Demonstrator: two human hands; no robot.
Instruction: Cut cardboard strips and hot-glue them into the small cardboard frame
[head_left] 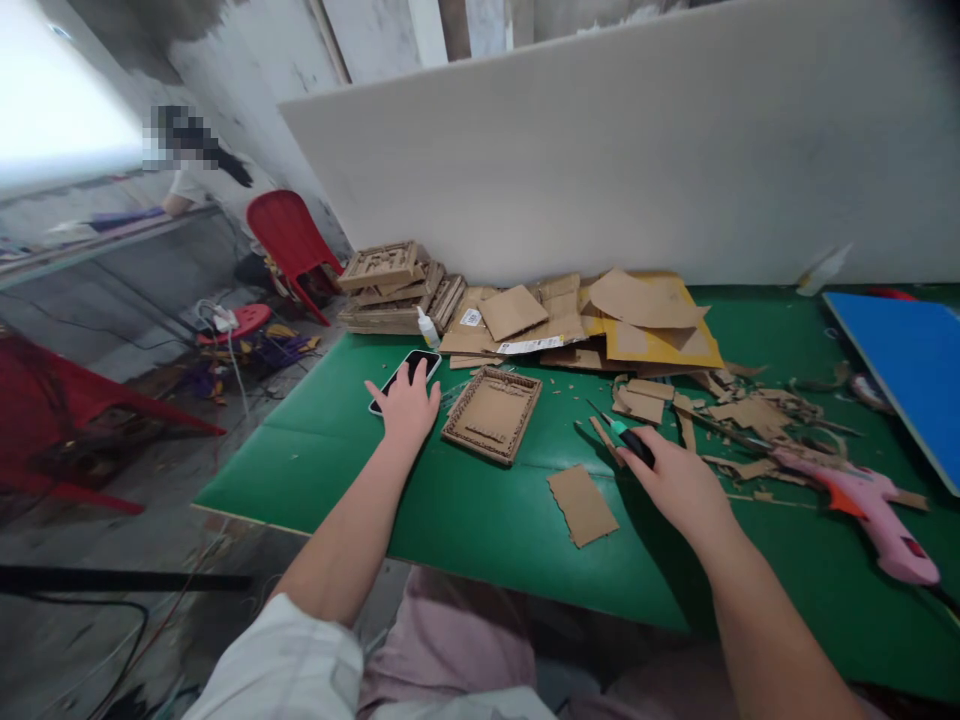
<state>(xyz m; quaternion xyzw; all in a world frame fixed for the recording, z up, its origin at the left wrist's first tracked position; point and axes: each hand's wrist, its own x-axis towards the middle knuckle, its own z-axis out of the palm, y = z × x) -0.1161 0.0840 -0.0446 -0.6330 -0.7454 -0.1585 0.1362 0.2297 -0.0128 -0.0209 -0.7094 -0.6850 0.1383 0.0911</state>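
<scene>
My left hand rests on a smartphone with a dark screen and light edge, its fingers spread over the glass. In my right hand is a slim tool with a green-and-black handle, its thin pointed metal tip aimed away to the left. Just under that tool lies a narrow cardboard strip. Between my hands sits a shallow cardboard frame with raised corrugated edges. A loose cardboard piece with ragged sides lies flat nearer to me.
Stacked cardboard frames, a glue bottle and flattened cardboard line the back of the green table. At right are cardboard scraps, a pink glue gun and a blue board. Another person sits beyond, far left.
</scene>
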